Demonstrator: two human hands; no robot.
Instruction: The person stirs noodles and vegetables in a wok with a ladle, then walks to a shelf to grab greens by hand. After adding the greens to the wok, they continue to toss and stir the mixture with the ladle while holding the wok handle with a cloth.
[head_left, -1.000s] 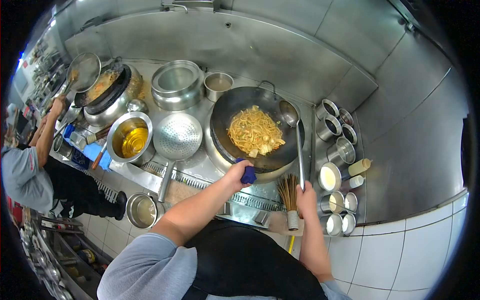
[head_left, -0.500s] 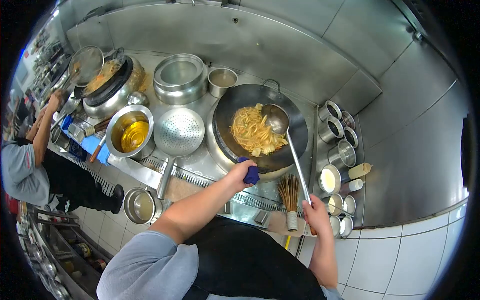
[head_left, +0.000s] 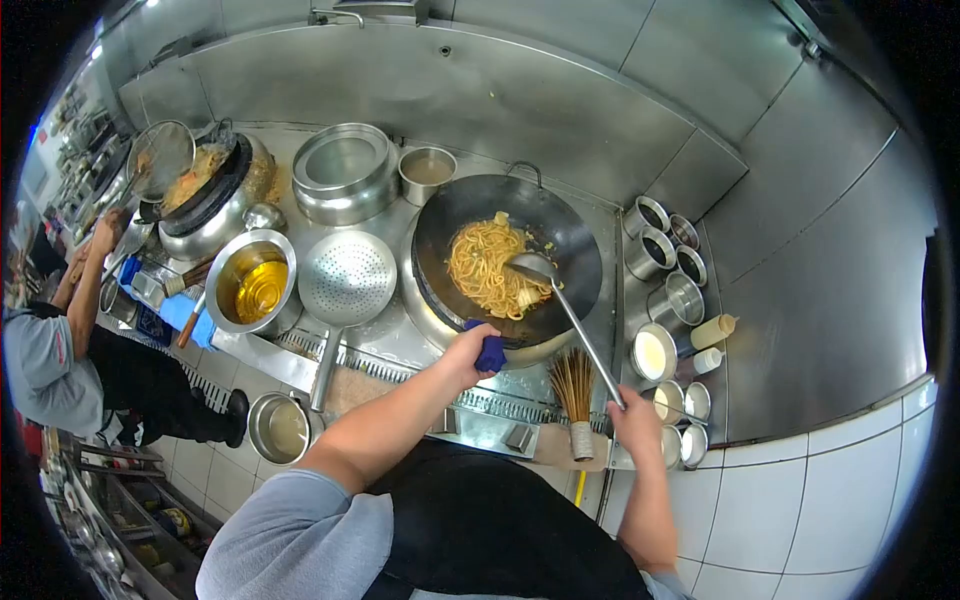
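My left hand is closed on a folded dark-blue cloth at the near rim of a black wok; the wok's near handle is hidden beneath it. Inside the wok lies a heap of brown sauced noodles with pale cabbage-like pieces. My right hand grips the long handle of a steel ladle. The ladle's bowl rests against the right side of the noodles, its rounded back facing up.
Left of the wok are a perforated strainer, a pot of yellow oil and a lidded steel pot. A bamboo brush stands at the front edge. Seasoning containers line the right. A co-worker stands at another wok.
The ladle's bowl has turned over from hollow side showing to rounded back up, and come down onto the noodles' right side. The camera view has shifted slightly. My left hand keeps its grip.
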